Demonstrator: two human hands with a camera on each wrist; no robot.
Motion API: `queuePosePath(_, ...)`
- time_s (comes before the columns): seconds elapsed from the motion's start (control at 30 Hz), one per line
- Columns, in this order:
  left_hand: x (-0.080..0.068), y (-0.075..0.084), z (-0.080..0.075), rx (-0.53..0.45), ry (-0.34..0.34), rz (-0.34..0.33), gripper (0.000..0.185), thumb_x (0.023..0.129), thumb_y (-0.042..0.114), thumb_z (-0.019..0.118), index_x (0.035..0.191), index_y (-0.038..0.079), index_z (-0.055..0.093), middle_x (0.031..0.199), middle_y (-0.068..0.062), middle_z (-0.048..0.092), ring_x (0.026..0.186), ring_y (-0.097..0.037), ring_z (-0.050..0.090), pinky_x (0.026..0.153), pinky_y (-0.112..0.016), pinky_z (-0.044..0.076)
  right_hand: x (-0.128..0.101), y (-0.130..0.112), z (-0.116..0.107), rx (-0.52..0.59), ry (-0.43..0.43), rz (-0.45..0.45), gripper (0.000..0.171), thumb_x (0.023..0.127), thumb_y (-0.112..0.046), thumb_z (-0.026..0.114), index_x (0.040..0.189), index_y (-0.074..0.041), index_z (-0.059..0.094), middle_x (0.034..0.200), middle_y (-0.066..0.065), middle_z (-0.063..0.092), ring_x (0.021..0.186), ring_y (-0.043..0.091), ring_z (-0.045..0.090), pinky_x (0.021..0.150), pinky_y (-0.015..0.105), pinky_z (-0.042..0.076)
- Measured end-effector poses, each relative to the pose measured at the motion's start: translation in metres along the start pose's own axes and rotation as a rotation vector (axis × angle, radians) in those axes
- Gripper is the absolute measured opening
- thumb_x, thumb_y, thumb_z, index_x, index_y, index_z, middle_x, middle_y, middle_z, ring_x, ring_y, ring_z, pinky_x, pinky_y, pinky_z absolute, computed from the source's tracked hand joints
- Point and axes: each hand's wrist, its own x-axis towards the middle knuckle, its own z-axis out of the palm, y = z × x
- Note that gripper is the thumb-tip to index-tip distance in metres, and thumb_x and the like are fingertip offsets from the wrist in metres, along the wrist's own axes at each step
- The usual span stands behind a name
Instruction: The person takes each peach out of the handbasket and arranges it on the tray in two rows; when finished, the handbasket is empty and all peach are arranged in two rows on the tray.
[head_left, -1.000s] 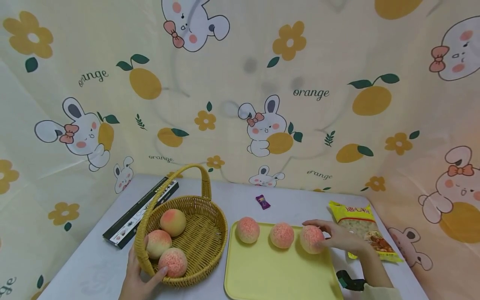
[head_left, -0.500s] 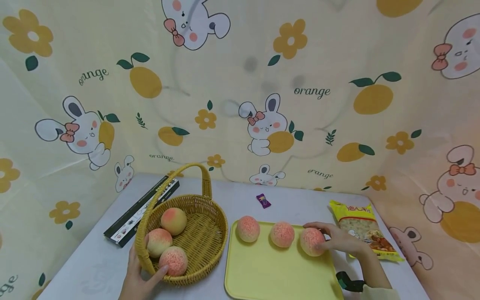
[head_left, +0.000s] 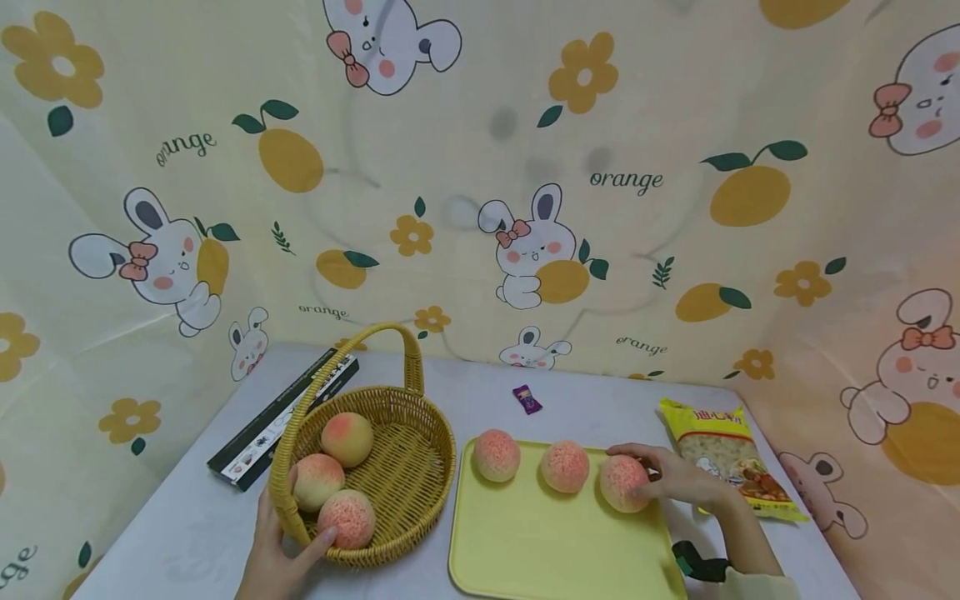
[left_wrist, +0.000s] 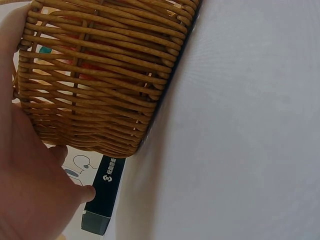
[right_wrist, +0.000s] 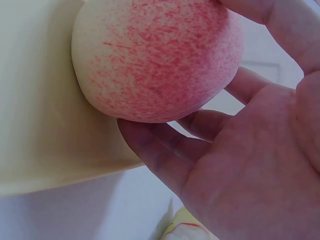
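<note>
As the head view showed, three peaches (head_left: 333, 482) lay in one wicker basket (head_left: 420, 467) and three more sat in a row on one yellow tray (head_left: 547, 542), the left hand (head_left: 277, 554) grasping the basket's near rim and the right hand (head_left: 678, 479) curled round the rightmost peach (head_left: 622, 482), with one black box (head_left: 281, 421), one purple candy (head_left: 527, 399) and one yellow snack bag (head_left: 723, 458) on the white surface (head_left: 187, 533). From the left wrist, the palm pressed against the basket wall beside the box. From the right wrist, fingers (right_wrist: 160, 150) and thumb cupped the one peach, which rested on the tray's edge.
</note>
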Motion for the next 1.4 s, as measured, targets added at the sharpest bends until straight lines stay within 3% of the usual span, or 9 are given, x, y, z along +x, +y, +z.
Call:
queuePosePath(0.13,0.001,0.001,0.0,0.006,0.0,-0.012,0.102,0.084,0.029,0.082,0.161,0.025,0.016,0.163,-0.014,0.0,0.144,-0.05,0.01,0.104,-0.077,0.019,0.0,0.0,0.0,0.006,-0.004,0.001,0.063,0.093,-0.024,0.068,0.146,0.001,0.045,0.146,0.026,0.044,0.126,0.037,0.043,0.1,0.054,0.04)
queuePosePath(0.33,0.001,0.001,0.0,0.013,0.0,-0.015,0.102,0.084,0.03,0.082,0.161,0.021,0.016,0.162,-0.016,0.0,0.144,-0.05,0.01,0.103,-0.078,0.019,0.0,0.002,0.001,0.005,0.001,-0.009,0.063,0.093,-0.025,0.068,0.146,0.001,0.044,0.147,0.027,0.043,0.129,0.04,0.041,0.102,0.059,0.038)
queuePosePath(0.53,0.001,0.001,0.0,0.02,-0.002,-0.019,0.103,0.084,0.031,0.082,0.162,0.024,0.015,0.162,-0.016,0.0,0.144,-0.05,0.01,0.103,-0.078,0.02,0.002,0.001,-0.001,0.01,0.032,-0.024,0.061,0.095,-0.019,0.066,0.147,0.001,0.043,0.145,0.027,0.045,0.13,0.042,0.041,0.102,0.061,0.04)
queuePosePath(0.73,0.0,-0.001,0.0,-0.007,0.007,0.039,0.101,0.085,0.022,0.081,0.161,0.025,0.016,0.161,-0.018,0.003,0.144,-0.051,0.01,0.102,-0.079,0.021,0.004,-0.01,-0.005,-0.007,0.075,-0.021,0.059,0.096,-0.019,0.064,0.147,0.0,0.042,0.144,0.03,0.045,0.132,0.05,0.04,0.103,0.07,0.035)
queuePosePath(0.83,0.0,-0.001,0.0,-0.017,0.004,0.047,0.101,0.085,0.021,0.081,0.161,0.026,0.015,0.161,-0.018,0.002,0.144,-0.051,0.008,0.101,-0.079,0.021,0.007,-0.016,-0.007,-0.009,0.087,-0.024,0.056,0.097,-0.019,0.063,0.147,-0.003,0.043,0.145,0.03,0.044,0.134,0.051,0.038,0.104,0.068,0.036)
queuePosePath(1.13,0.0,-0.001,-0.002,-0.022,0.005,0.048,0.1,0.085,0.02,0.08,0.162,0.021,0.016,0.16,-0.019,0.004,0.143,-0.052,0.01,0.101,-0.079,0.02,0.044,-0.042,-0.007,-0.089,0.1,-0.223,0.053,0.095,-0.012,0.067,0.143,0.0,0.047,0.142,0.021,0.051,0.13,0.048,0.044,0.106,0.064,0.036)
queuePosePath(1.27,-0.001,0.0,-0.001,-0.015,0.005,0.044,0.1,0.085,0.021,0.08,0.162,0.023,0.016,0.16,-0.02,0.006,0.143,-0.052,0.009,0.102,-0.079,0.017,0.06,-0.061,-0.004,-0.1,0.071,-0.225,0.053,0.095,-0.018,0.069,0.144,-0.009,0.05,0.143,0.013,0.053,0.131,0.037,0.047,0.108,0.061,0.036)
queuePosePath(1.4,-0.001,-0.001,0.0,-0.02,0.004,0.04,0.101,0.085,0.022,0.081,0.162,0.025,0.016,0.16,-0.02,0.006,0.144,-0.051,0.009,0.104,-0.079,0.017,0.075,-0.079,0.002,-0.083,0.027,-0.245,0.055,0.095,-0.017,0.068,0.145,-0.007,0.048,0.143,0.013,0.052,0.132,0.036,0.047,0.109,0.058,0.036)
